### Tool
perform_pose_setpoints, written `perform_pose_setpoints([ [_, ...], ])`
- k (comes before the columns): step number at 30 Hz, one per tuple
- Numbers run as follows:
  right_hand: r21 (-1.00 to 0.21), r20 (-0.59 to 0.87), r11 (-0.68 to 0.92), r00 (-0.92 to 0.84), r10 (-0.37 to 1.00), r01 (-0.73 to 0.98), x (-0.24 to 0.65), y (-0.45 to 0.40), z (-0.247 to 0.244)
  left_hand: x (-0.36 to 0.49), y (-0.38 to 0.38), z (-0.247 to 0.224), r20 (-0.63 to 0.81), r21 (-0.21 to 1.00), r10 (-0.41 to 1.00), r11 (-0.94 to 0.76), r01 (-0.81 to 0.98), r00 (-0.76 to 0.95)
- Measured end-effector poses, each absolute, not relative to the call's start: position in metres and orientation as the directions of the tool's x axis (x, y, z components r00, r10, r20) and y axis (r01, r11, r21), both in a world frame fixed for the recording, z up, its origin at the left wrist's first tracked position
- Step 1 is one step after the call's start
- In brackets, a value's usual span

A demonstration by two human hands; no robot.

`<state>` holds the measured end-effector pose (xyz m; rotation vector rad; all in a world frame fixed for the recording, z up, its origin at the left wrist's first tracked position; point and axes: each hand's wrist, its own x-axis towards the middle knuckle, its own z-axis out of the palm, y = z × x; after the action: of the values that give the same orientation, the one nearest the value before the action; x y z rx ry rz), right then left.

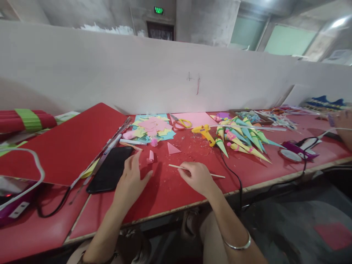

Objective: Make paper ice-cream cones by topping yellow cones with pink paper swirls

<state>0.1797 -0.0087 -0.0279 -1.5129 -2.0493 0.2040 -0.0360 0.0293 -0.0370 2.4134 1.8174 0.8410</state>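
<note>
My right hand (pixel 196 176) is closed on a thin pale stick (pixel 217 176), which sticks out on both sides of the fingers just over the red table. My left hand (pixel 132 176) is open, thumb and fingers apart, beside a black phone (pixel 108 170). A small rolled piece of pink paper (pixel 150 157) lies in front of the left thumb. Close to the left fingertips is a thin tan strip (pixel 131 146); whether they touch it I cannot tell. A pink paper triangle (pixel 173 148) lies farther in, between the hands.
Behind the hands are paper scraps (pixel 154 126), scissors (pixel 181 123) and a yellow glue gun (pixel 204 134) with a trailing black cord. Coloured paper cones (pixel 244 135) are heaped at right. Red card (pixel 71 143) lies left. Another person's hand (pixel 343 126) shows far right.
</note>
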Motion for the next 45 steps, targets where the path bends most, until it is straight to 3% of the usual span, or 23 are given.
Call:
perform_pose_setpoints([
  [7,-0.301,0.46,0.409,-0.245,0.853,0.861,0.177,-0.004,-0.028,-0.008,0.05,-0.011,0.336,0.133,0.837,-0.497,0.858,0.432],
  [10,-0.295,0.498,0.368,-0.187,0.847,0.882,0.175,-0.004,-0.027,0.019,0.067,0.003,0.225,0.134,0.894,-0.424,0.896,0.389],
  [13,-0.303,0.524,0.348,-0.15,0.838,0.887,0.174,-0.007,-0.027,0.039,0.089,0.002,0.212,0.156,0.921,-0.362,0.919,0.327],
  [20,-0.34,0.532,0.384,-0.161,0.832,0.859,0.172,-0.009,-0.029,0.049,0.115,-0.009,0.179,0.31,0.909,-0.414,0.856,0.376],
  [26,-0.356,0.672,0.36,-0.031,0.74,0.863,0.173,-0.013,-0.024,0.034,0.078,0.027,0.284,0.397,0.86,-0.508,0.765,0.424],
  [31,-0.284,0.74,0.413,-0.076,0.668,0.865,0.172,-0.02,-0.02,0.017,0.026,0.039,0.406,0.5,0.684,-0.721,0.479,0.606],
  [40,-0.519,0.673,0.541,-0.074,0.736,0.661,0.165,-0.029,-0.017,0.005,0.006,0.021,0.589,0.483,0.646,-0.763,0.43,0.485],
  [42,-0.553,0.684,0.569,-0.059,0.727,0.609,0.163,-0.032,-0.015,0.004,0.005,0.016,0.576,0.58,0.723,-0.691,0.432,0.382],
  [45,-0.594,0.682,0.59,-0.046,0.73,0.547,0.158,-0.034,-0.015,0.003,0.001,0.003,0.448,0.784,0.845,-0.528,0.326,0.292],
])
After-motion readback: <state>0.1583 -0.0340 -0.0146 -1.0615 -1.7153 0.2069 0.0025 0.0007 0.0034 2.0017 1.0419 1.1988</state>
